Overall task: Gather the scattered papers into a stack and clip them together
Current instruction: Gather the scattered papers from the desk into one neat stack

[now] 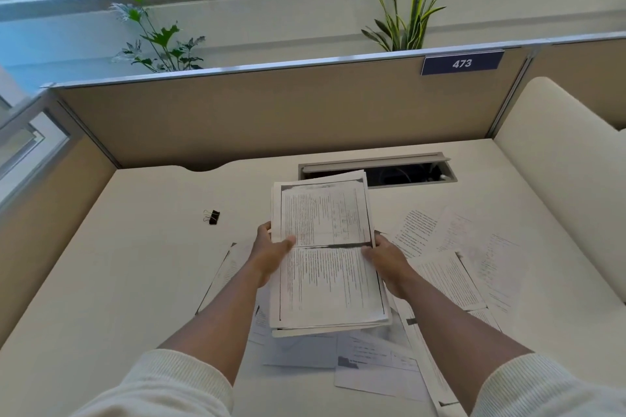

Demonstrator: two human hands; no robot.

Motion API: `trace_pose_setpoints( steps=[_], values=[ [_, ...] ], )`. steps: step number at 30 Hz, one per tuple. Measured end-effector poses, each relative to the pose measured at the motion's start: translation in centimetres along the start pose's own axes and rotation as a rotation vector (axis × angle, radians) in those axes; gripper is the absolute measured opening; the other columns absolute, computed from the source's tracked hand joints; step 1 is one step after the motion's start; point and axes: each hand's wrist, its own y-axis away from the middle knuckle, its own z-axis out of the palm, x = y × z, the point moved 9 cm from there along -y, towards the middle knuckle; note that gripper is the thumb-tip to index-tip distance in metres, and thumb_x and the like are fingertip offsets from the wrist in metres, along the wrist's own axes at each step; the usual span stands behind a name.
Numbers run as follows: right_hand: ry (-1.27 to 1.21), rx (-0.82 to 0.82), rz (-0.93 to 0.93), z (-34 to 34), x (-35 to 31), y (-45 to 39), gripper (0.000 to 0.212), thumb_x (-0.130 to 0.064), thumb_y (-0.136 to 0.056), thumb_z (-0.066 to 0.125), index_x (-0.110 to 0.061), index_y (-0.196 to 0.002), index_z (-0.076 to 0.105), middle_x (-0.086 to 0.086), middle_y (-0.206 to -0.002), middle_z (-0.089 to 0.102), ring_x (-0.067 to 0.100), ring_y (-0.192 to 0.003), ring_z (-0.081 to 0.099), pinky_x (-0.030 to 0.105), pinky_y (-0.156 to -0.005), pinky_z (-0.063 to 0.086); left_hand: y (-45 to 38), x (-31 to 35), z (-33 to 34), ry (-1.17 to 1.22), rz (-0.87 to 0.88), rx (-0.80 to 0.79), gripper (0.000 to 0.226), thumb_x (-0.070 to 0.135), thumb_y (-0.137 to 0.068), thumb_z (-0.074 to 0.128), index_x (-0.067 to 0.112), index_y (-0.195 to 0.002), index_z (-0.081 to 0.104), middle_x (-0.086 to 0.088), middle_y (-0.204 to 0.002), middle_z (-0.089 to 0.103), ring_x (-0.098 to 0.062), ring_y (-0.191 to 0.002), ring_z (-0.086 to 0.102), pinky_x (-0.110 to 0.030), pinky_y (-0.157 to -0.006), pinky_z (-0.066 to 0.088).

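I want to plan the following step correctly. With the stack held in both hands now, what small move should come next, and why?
Probably lower the stack onto the desk and add the loose sheets lying at the right. The left hand and right hand grip its sides, papers remain scattered, and the binder clip lies untouched.

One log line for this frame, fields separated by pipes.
phase: gathering | left hand + right hand: hold paper stack | loose sheets on desk | binder clip: unused, left of stack

White desk (pixel 135 281), black binder clip (pixel 212 216) lying left; loose papers (pixel 457 267) scattered right
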Motion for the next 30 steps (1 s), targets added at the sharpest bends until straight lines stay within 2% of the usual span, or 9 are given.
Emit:
trace_pose_setpoints(
  steps=[2, 5, 9, 13, 17, 20, 23, 25, 30],
  values=[
    [0.02, 0.018, -0.007, -0.3, -0.1, -0.3, 0.039, -0.006, -0.091, 0.047, -0.023, -0.124, 0.059, -0.001, -0.117, 0.066, 0.02, -0.107, 0.062, 0.042, -0.095, 0.053, -0.3, -0.4, 0.3, 0.007, -0.016, -0.005, 0.065, 0.021, -0.093, 0.068, 0.013, -0.146, 0.032, -0.003, -0.124, 0.057, -0.021, -0.111, 0.058, -0.036, -0.095, 0.048],
    [0.026, 0.034, -0.015, -0.8, 0.0, -0.8, 0.039, -0.005, -0.092, 0.045, -0.023, -0.124, 0.059, 0.0, -0.117, 0.066, 0.021, -0.108, 0.062, 0.042, -0.095, 0.052, -0.7, -1.8, 0.2, 0.085, -0.087, 0.035, 0.058, 0.028, -0.094, 0.065, 0.012, -0.145, 0.04, -0.009, -0.133, 0.057, -0.025, -0.116, 0.059, -0.042, -0.103, 0.047],
    [0.03, 0.057, -0.026, -1.8, -0.1, -1.2, 0.038, -0.004, -0.092, 0.045, -0.023, -0.121, 0.06, -0.002, -0.113, 0.067, 0.017, -0.104, 0.063, 0.03, -0.081, 0.054, -1.1, -4.6, -1.8, 0.112, -0.213, 0.234, 0.055, 0.032, -0.093, 0.066, 0.012, -0.141, 0.047, -0.013, -0.139, 0.053, -0.031, -0.125, 0.053, -0.043, -0.107, 0.044],
    [0.036, 0.086, -0.018, -2.6, 0.1, -1.7, 0.035, -0.003, -0.091, 0.046, -0.025, -0.115, 0.06, -0.005, -0.111, 0.066, 0.017, -0.105, 0.062, 0.033, -0.087, 0.052, -0.7, -7.6, -3.4, 0.087, -0.409, 0.426, 0.068, 0.025, -0.088, 0.072, 0.002, -0.144, 0.039, -0.019, -0.141, 0.05, -0.036, -0.121, 0.054, -0.04, -0.099, 0.046],
    [0.052, 0.111, -0.003, -3.3, 0.5, -2.3, 0.034, -0.004, -0.092, 0.046, -0.024, -0.117, 0.059, -0.004, -0.111, 0.065, 0.017, -0.104, 0.06, 0.032, -0.087, 0.052, 0.3, -9.6, -4.0, 0.006, -0.603, 0.546, 0.093, 0.029, -0.074, 0.084, -0.002, -0.143, 0.03, -0.024, -0.144, 0.041, -0.039, -0.131, 0.043, -0.048, -0.107, 0.04],
    [0.058, 0.132, 0.016, -3.6, 0.9, -2.7, 0.034, -0.004, -0.092, 0.047, -0.022, -0.118, 0.059, -0.005, -0.109, 0.065, 0.017, -0.104, 0.061, 0.034, -0.09, 0.051, 0.8, -10.5, -4.0, -0.057, -0.669, 0.589, 0.107, 0.039, -0.068, 0.087, -0.002, -0.145, 0.024, -0.023, -0.148, 0.032, -0.037, -0.137, 0.033, -0.047, -0.112, 0.032],
    [0.032, 0.149, 0.033, -4.0, 1.4, -3.0, 0.036, -0.003, -0.091, 0.048, -0.023, -0.119, 0.058, -0.007, -0.107, 0.065, 0.012, -0.1, 0.061, 0.027, -0.081, 0.052, 0.7, -11.2, -3.9, -0.123, -0.69, 0.607, 0.115, 0.046, -0.064, 0.089, -0.002, -0.145, 0.022, -0.023, -0.147, 0.031, -0.037, -0.137, 0.032, -0.046, -0.113, 0.031],
    [0.028, 0.158, 0.047, -4.2, 1.7, -3.3, 0.036, -0.003, -0.091, 0.049, -0.023, -0.119, 0.058, -0.006, -0.108, 0.066, 0.012, -0.099, 0.062, 0.028, -0.082, 0.052, 0.6, -11.5, -3.6, -0.184, -0.695, 0.594, 0.121, 0.05, -0.061, 0.089, -0.001, -0.146, 0.02, -0.023, -0.15, 0.029, -0.037, -0.139, 0.03, -0.046, -0.113, 0.031],
    [0.044, 0.189, 0.07, -4.9, 2.4, -3.8, 0.034, -0.005, -0.09, 0.05, -0.022, -0.117, 0.059, -0.005, -0.109, 0.066, 0.012, -0.099, 0.062, 0.028, -0.082, 0.052, 0.3, -11.4, -3.3, -0.349, -0.712, 0.586, 0.116, 0.051, -0.051, 0.093, -0.002, -0.135, 0.032, -0.023, -0.141, 0.035, -0.035, -0.129, 0.038, -0.046, -0.105, 0.039]
  ],
)
